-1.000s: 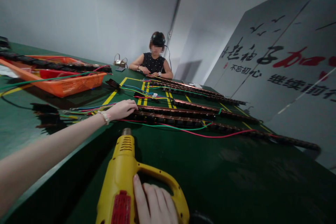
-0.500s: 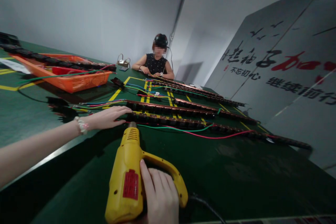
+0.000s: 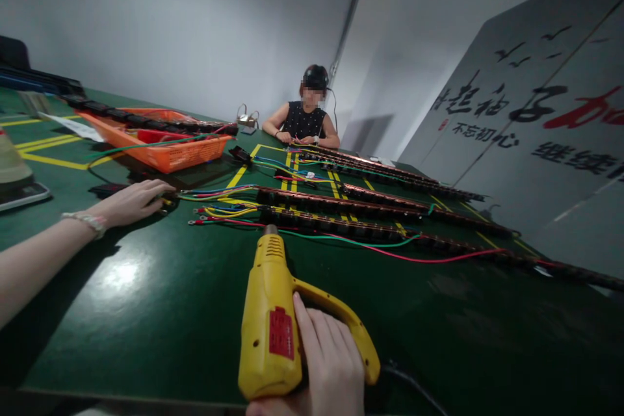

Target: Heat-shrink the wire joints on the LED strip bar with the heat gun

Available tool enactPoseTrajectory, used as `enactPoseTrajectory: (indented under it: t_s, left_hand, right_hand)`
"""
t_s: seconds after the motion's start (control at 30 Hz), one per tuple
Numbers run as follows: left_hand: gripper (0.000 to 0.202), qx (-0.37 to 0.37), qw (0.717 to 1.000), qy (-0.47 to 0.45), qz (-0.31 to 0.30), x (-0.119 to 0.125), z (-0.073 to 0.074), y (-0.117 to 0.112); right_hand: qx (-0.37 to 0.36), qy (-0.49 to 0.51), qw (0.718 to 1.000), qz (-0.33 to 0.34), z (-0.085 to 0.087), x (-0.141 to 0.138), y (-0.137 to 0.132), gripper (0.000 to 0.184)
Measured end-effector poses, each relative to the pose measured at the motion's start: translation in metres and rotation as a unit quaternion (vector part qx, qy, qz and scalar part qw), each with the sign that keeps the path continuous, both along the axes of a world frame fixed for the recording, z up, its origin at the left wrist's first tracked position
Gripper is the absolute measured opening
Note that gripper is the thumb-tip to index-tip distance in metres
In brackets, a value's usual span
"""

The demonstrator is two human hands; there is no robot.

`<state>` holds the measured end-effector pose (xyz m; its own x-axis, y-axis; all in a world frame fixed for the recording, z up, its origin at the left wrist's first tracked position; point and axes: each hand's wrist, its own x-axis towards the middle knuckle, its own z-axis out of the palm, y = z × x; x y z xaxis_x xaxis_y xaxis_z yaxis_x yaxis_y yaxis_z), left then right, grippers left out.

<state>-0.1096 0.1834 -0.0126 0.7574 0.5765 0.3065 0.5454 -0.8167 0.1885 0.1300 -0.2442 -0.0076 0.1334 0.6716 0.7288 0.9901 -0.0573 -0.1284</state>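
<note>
My right hand (image 3: pixel 331 354) grips the handle of a yellow heat gun (image 3: pixel 267 325); its nozzle points away from me, toward the cable harnesses. My left hand (image 3: pixel 134 203) reaches out over a pile of thin black pieces (image 3: pixel 104 190), fingers stretched and slightly bent, covering most of the pile. Just right of its fingertips lie the ends of coloured wires (image 3: pixel 219 193). Nearer to me are yellow and red wires with ring terminals (image 3: pixel 199 221), running into a long dark harness (image 3: pixel 331 224). A green wire and a red wire (image 3: pixel 429 260) curve along its near side.
An orange basket (image 3: pixel 180 159) with a dark harness across it stands at the left back. A phone (image 3: pixel 24 196) lies at the far left. More harnesses (image 3: pixel 390 172) stretch across the green table (image 3: pixel 170 338). Another person (image 3: pixel 307 120) sits at the far side, hands on a harness.
My left hand has moved left, off the near harness and onto the black pieces, uncovering the wire terminals. The heat gun stays in my right hand. The view has shifted left.
</note>
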Motion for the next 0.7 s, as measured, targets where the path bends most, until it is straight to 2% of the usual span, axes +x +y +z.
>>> enactPoseTrajectory:
  t_s: [0.1,0.2,0.3,0.4,0.5,0.6,0.7]
  left_hand:
    - [0.046,0.026,0.999,0.005,0.018,-0.008,-0.004,0.013]
    - [0.047,0.062,0.998,-0.006,0.030,-0.003,-0.004,0.009]
    - [0.044,0.089,0.995,-0.042,0.018,0.017,0.002,-0.019]
    - [0.037,0.071,0.994,-0.056,-0.064,0.048,0.009,-0.059]
    - [0.033,0.046,0.988,-0.030,-0.143,0.079,0.007,-0.093]
    - [0.042,0.034,0.990,-0.009,-0.134,0.097,0.002,-0.107]
    - [0.041,0.013,0.993,0.003,-0.117,0.099,0.001,-0.110]
  right_hand:
    - [0.007,0.025,1.000,-0.008,-0.012,-0.001,0.001,0.102]
    - [0.003,0.038,0.999,-0.009,-0.019,0.000,0.000,0.103]
    - [-0.009,0.017,1.000,-0.002,-0.015,0.000,-0.001,0.103]
    - [-0.022,-0.007,1.000,0.003,-0.007,0.001,-0.003,0.101]
    - [-0.026,-0.017,1.000,0.004,-0.004,0.001,-0.003,0.100]
    - [-0.028,-0.020,0.999,0.008,-0.003,0.001,-0.003,0.099]
    - [-0.039,-0.011,0.999,0.015,-0.001,0.002,-0.003,0.097]
